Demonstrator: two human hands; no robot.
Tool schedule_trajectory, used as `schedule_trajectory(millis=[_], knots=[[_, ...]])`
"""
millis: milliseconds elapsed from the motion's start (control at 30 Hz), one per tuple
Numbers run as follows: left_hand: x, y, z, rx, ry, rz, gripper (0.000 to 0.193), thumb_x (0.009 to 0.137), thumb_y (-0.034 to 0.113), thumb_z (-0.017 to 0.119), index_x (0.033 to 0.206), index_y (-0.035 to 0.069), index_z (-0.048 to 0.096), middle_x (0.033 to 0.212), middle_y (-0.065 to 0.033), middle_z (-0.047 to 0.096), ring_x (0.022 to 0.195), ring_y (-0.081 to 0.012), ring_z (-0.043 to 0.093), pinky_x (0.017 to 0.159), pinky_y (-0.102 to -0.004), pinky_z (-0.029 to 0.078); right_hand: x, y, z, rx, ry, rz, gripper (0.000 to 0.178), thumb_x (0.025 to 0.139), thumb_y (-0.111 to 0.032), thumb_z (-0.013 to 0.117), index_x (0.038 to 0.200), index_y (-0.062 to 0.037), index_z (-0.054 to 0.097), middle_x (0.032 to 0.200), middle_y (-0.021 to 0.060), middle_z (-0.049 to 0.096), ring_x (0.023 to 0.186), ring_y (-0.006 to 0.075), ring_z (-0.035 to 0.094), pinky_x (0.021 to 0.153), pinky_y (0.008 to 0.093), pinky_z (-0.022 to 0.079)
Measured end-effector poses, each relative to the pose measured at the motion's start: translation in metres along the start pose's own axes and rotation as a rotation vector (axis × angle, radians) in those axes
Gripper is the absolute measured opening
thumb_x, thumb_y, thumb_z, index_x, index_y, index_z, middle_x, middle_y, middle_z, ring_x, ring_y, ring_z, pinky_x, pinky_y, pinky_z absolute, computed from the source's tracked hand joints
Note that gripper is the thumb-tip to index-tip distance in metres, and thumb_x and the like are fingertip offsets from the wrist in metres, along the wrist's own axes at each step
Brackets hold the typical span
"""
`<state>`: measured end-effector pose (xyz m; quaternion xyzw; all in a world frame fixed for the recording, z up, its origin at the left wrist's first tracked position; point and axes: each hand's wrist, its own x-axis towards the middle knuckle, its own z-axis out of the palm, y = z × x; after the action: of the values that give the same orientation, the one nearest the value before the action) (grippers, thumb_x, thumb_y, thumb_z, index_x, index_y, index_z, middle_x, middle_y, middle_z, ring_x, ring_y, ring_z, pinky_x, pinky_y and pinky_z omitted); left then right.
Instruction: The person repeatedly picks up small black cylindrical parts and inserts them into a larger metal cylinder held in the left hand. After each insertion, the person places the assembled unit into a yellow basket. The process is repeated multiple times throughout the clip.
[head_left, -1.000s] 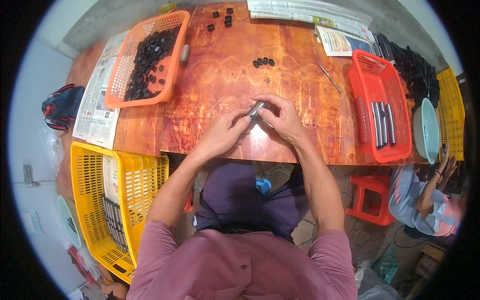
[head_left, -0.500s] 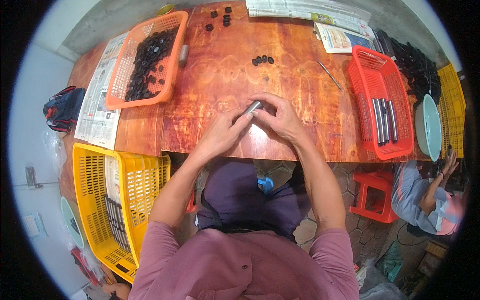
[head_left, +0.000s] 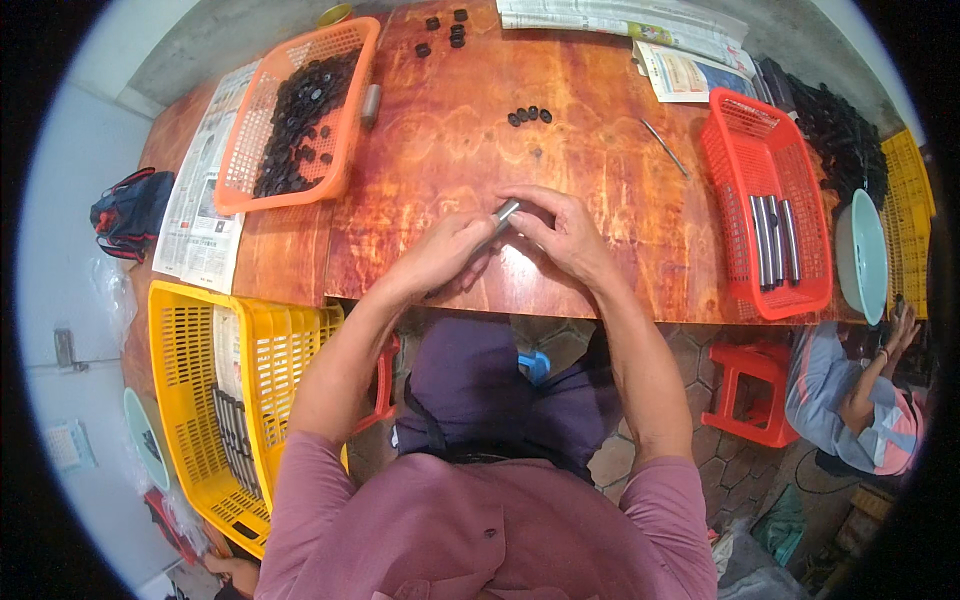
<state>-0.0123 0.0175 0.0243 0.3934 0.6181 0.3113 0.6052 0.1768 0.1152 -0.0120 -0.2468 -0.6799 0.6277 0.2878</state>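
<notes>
A short grey metal tube (head_left: 508, 211) is held slanting just above the near part of the wooden table. My left hand (head_left: 448, 254) is wrapped round its lower length, thumb along the top. Curled at the tube's upper end, my right hand (head_left: 565, 232) has thumb and fingers closed about it; what its fingertips pinch there, if anything, is too small to make out. Beyond the hands lies a short row of small black round caps (head_left: 530, 116). To the right rests a thin metal rod (head_left: 663, 146).
An orange basket (head_left: 340, 150) of black caps stands left, a red basket (head_left: 818, 250) with several metal tubes right. A yellow crate (head_left: 180, 400) with dark tubes is at lower left. More caps (head_left: 457, 35) and newspapers (head_left: 620, 22) lie far back. Another person's hand (head_left: 903, 328) shows at far right.
My left hand has turned and closed further round the tube, its fingers now showing beneath. The right hand stays at the upper end. The whole view has shifted slightly.
</notes>
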Motion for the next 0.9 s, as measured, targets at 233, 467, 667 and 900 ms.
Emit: schedule_trajectory(millis=[233, 467, 667, 900], knots=[[0.003, 0.003, -0.001, 0.095, -0.008, -0.024, 0.048, 0.109, 0.049, 0.046, 0.093, 0.006, 0.059, 0.061, 0.002, 0.051, 0.047, -0.0079, 0.048, 0.041, -0.0249, 0.037, 0.001, 0.001, -0.002, -0.027, 0.014, -0.015, 0.036, 0.096, -0.015, 0.069, 0.126, 0.0029, 0.07, 0.108, 0.0133, 0.076, 0.099, 0.0177, 0.07, 0.089, 0.0331, 0.055], [-0.001, -0.006, 0.001, -0.002, -0.017, 0.117, 0.046, 0.11, 0.047, 0.047, 0.092, 0.007, 0.059, 0.062, 0.0026, 0.051, 0.048, -0.007, 0.048, 0.041, -0.0241, 0.036, 0.001, 0.003, -0.001, -0.019, 0.008, -0.013, 0.035, 0.096, -0.014, 0.069, 0.127, 0.0027, 0.069, 0.11, 0.0134, 0.076, 0.1, 0.0172, 0.07, 0.09, 0.0332, 0.055], [-0.01, -0.007, -0.007, -0.056, -0.037, 0.101, 0.041, 0.111, 0.044, 0.047, 0.102, 0.006, 0.06, 0.07, 0.0004, 0.057, 0.056, -0.0083, 0.053, 0.049, -0.0242, 0.043, -0.001, -0.003, 0.0, 0.198, 0.043, 0.093, 0.029, 0.101, -0.012, 0.065, 0.127, 0.0007, 0.07, 0.111, 0.0088, 0.074, 0.1, 0.0147, 0.068, 0.087, 0.0292, 0.056], [-0.006, -0.019, -0.022, -0.329, -0.179, 0.169, 0.047, 0.11, 0.043, 0.049, 0.129, 0.001, 0.058, 0.082, -0.0032, 0.062, 0.066, -0.0104, 0.059, 0.058, -0.0255, 0.049, -0.003, -0.012, 0.001, 0.227, 0.054, 0.172, 0.026, 0.101, -0.013, 0.067, 0.124, 0.0001, 0.071, 0.109, 0.0052, 0.072, 0.096, 0.0113, 0.066, 0.08, 0.0259, 0.058]])
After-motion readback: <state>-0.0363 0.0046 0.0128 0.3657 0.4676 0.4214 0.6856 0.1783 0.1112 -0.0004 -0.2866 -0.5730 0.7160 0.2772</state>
